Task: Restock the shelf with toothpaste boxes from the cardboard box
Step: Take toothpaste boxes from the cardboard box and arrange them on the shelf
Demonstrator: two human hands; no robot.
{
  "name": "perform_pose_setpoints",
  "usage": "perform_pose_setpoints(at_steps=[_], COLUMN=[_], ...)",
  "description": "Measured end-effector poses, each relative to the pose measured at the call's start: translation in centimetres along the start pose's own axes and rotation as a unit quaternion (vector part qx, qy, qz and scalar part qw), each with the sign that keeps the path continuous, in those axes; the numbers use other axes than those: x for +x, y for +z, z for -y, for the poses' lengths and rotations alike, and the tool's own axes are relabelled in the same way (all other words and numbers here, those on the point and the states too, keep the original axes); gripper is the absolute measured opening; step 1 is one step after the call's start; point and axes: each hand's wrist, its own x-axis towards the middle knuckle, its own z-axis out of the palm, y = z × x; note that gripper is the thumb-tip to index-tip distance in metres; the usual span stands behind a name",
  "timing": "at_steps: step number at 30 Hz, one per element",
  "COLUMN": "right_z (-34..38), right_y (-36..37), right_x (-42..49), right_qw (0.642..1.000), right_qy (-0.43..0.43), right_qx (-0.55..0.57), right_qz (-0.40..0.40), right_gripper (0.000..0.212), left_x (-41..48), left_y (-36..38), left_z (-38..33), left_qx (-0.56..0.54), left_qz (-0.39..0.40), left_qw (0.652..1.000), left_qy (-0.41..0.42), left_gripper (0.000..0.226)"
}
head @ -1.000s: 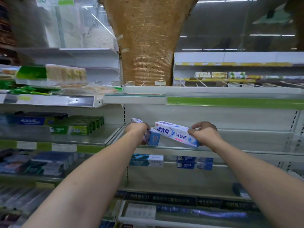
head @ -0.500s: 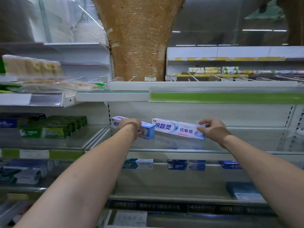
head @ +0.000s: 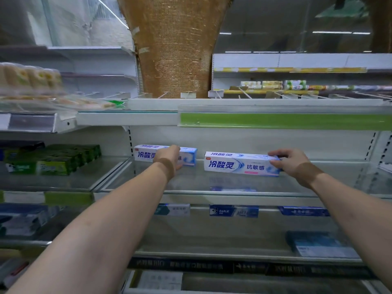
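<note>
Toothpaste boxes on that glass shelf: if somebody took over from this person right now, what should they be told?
Left hand grips the left toothpaste box around its middle.
Right hand pinches the right end of the right toothpaste box.
Both boxes appear to sit on the glass shelf, set apart, labels facing out.
Done: two boxes all but placed.
Left: let go, then fill the rest of the shelf. The cardboard box is out of view.
</note>
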Motion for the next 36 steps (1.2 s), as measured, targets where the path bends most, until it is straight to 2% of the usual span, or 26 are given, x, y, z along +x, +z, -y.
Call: perform_pose_setpoints(at_steps=[2,6,9,11,13,15,18,21,23,26,30,36], right_z=[0.6,3.3,5.5,6.7,7.5,8.2,9.5,10.7,10.8,10.7,10.7,11.1], right_y=[0.8,3.8,7.2,9.8,12.7,15.6,18.8,20.8,21.7,22.4,23.5,24.4], right_x=[0.1,-0.4,-1.4,-1.8,-1.9,-1.8,-1.8,-2.4,-2.4,-2.0,-1.5,-1.1], right_qw=[0.999,0.991,0.986,0.988,0.990,0.994,0.997,0.993,0.993,0.994,0.993,0.988], right_qy=[0.004,-0.005,-0.017,-0.025,-0.036,-0.040,-0.029,-0.009,0.006,0.023,0.036,0.032], right_qx=[0.021,0.046,0.050,0.049,0.036,0.016,-0.055,-0.108,-0.116,-0.105,-0.111,-0.151], right_qz=[0.041,0.127,0.155,0.146,0.132,0.099,0.041,0.037,0.023,-0.003,-0.005,-0.028], right_gripper=[0.032,0.032,0.027,0.024,0.024,0.032,0.050,0.051,0.043,0.041,0.036,0.027], left_x=[-1.1,-0.5,-0.5,-0.9,-0.7,-0.5,-0.1,0.8,2.1,2.7,3.7,4.1], left_y=[-0.9,-3.1,-4.4,-5.7,-7.0,-8.1,-9.4,-10.4,-10.6,-10.8,-11.2,-11.2], left_z=[-0.3,-0.4,-0.5,-1.3,-2.3,-3.1,-3.3,-3.2,-2.8,-2.2,-1.5,-1.2], left_qx=[-0.015,-0.060,0.073,0.187,0.249,0.251,0.200,0.241,0.281,0.257,0.261,0.290], left_qz=[-0.001,-0.020,-0.069,-0.129,-0.145,-0.127,-0.048,0.009,-0.014,-0.037,-0.065,-0.096], left_qw=[1.000,0.998,0.993,0.968,0.948,0.950,0.970,0.965,0.953,0.956,0.948,0.935], left_qy=[-0.005,0.016,0.062,0.109,0.136,0.134,0.126,0.104,0.113,0.134,0.171,0.179], left_gripper=[0.032,0.037,0.052,0.051,0.056,0.059,0.048,0.062,0.057,0.036,0.040,0.040])
